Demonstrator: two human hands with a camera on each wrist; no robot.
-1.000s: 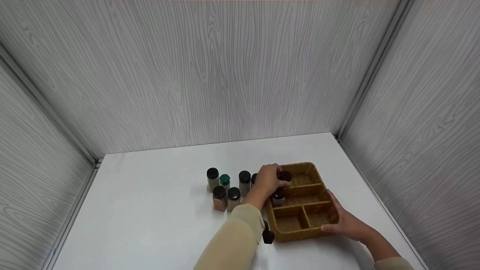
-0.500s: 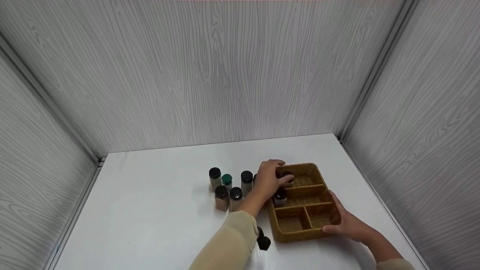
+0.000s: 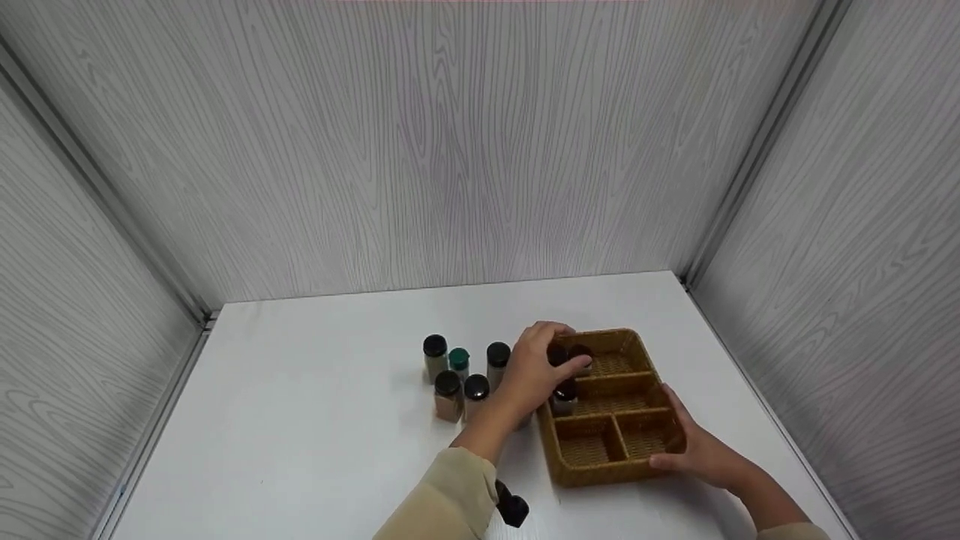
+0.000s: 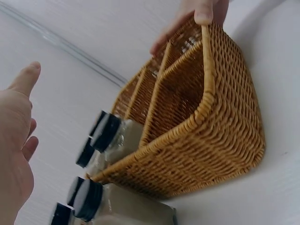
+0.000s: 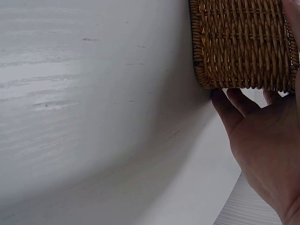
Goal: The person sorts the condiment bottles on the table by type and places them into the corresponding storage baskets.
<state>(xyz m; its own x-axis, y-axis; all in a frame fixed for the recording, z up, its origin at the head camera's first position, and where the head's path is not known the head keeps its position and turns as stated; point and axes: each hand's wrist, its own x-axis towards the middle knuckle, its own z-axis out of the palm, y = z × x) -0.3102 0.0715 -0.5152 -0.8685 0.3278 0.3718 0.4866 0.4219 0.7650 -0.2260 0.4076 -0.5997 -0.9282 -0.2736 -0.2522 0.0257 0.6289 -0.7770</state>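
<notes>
A brown wicker basket [image 3: 600, 474] with several compartments stands on the white table. My left hand [image 3: 529, 375] hovers over its back left corner, thumb extended and fingers apart, with nothing gripped in the left wrist view. Just under that hand, two dark-capped spice jars [image 3: 581, 361] stand in the back compartment. Another dark-capped jar [image 3: 565, 397] is at the left end of the middle compartment. My right hand [image 3: 701, 450] holds the basket's near right side, thumb on the rim. Its fingers reach along the outer wall [image 5: 243, 47] in the right wrist view.
Left of the basket stand several more jars: black-capped ones [image 3: 448, 396] and one green-capped jar [image 3: 459, 361]. My left forearm partly hides some. Grey wood-grain panels [image 3: 450, 150] enclose the table at the back and sides.
My left hand has let go of a dark-capped jar in the back compartment, its fingers spreading and drawing slightly off. The right hand keeps its hold on the basket.
</notes>
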